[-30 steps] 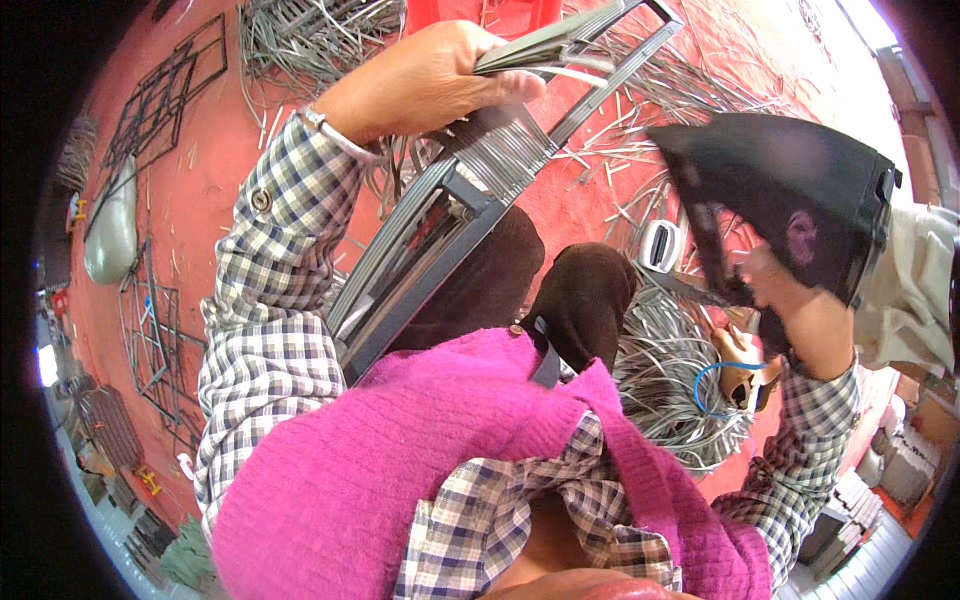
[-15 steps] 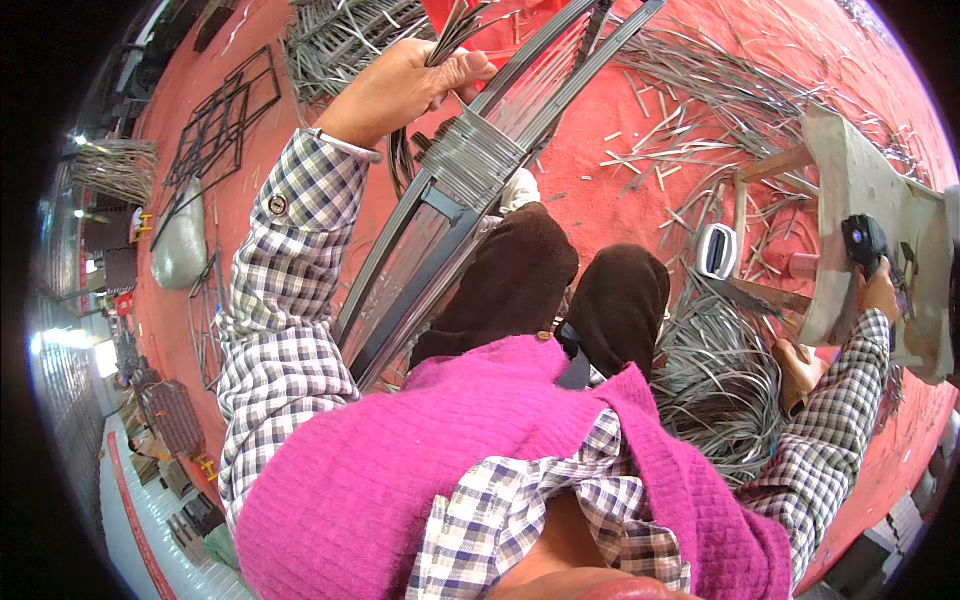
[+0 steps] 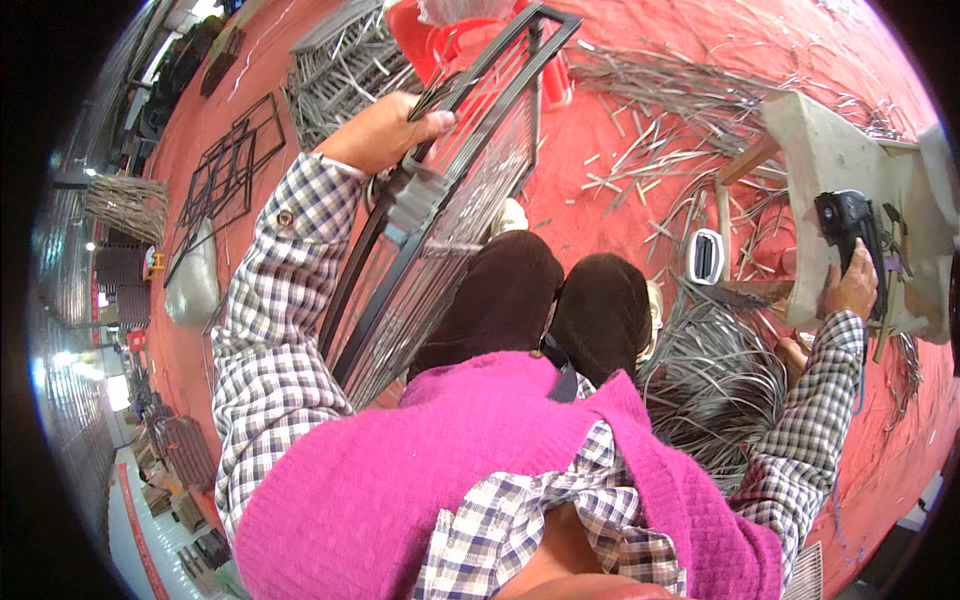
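Observation:
A dark metal frame [image 3: 480, 100] strung with grey flat strips leans tilted along my left thigh. A woven grey band [image 3: 415, 205] wraps around its middle. My left hand [image 3: 375, 135] is closed at the frame's upper left edge, gripping a bundle of grey strips [image 3: 436, 95] against it. Far to the right, my right hand [image 3: 852, 285] is wrapped around the handle of a black staple gun [image 3: 846, 215]. That tool is over a stool [image 3: 810, 140] draped with pale cloth. Part of its grip is hidden by my fingers.
A white-rimmed oval object [image 3: 705, 257] stands beside the stool. Heaped grey strips [image 3: 715, 380] lie right of my knees, and more are scattered [image 3: 690, 85] on the red floor. A red plastic chair [image 3: 430, 45] is ahead; black frames [image 3: 230, 165] lie at left.
The frame and my left hand have shifted left and slightly lower in view. My right hand has closed around the black tool's handle, and the tool appears turned.

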### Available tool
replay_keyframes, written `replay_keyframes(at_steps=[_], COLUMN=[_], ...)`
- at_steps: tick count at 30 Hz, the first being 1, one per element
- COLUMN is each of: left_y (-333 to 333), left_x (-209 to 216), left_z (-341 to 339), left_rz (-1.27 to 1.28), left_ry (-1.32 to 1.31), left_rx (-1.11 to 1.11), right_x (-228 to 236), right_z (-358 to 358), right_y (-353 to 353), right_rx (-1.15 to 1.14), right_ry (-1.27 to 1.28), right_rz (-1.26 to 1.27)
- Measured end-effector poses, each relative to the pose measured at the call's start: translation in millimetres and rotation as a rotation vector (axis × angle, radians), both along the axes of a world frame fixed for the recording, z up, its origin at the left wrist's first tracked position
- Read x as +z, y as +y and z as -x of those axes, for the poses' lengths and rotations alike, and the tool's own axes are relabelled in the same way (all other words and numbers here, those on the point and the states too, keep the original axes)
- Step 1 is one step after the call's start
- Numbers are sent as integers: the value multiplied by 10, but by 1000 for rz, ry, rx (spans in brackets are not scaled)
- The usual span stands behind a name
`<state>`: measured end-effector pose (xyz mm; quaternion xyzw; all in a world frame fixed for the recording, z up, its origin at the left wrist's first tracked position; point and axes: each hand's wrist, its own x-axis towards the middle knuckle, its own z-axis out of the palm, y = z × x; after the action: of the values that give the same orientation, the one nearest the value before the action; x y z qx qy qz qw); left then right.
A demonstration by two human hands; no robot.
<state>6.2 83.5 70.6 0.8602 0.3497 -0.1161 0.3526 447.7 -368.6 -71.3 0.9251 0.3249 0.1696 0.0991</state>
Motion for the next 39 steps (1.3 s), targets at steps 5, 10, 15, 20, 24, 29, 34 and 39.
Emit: replay_keyframes(at_steps=[5,10,15,20,24,29,34,39], left_y=[-148,-263,-189,-199,-182,-322,-356,-397], left_x=[184,221,317,539,909,1149,1111,1035], left_z=[-117,-299,-244,-373,-550,-684,-588,-556], left_rz=[64,285,178,15,198,573,773,802], left_ry=[44,-148,-49,-535,-656,-691,-589,-569], left_rx=[73,-215,-94,-185,264,182,203,149], right_x=[34,136,486,981,1612,2320,2451,2453], right_z=[110,389,814,1367,1720,2077,2485,2512], right_y=[96,434,985,1628,2072,2671,3158,3172], right_rx=[206,287,392,656,796,817,670,584], right_ry=[62,210,347,607,962,1380,1589,1626], right_rz=[-114,-211,-321,-514,-700,-946,-1081,-1230])
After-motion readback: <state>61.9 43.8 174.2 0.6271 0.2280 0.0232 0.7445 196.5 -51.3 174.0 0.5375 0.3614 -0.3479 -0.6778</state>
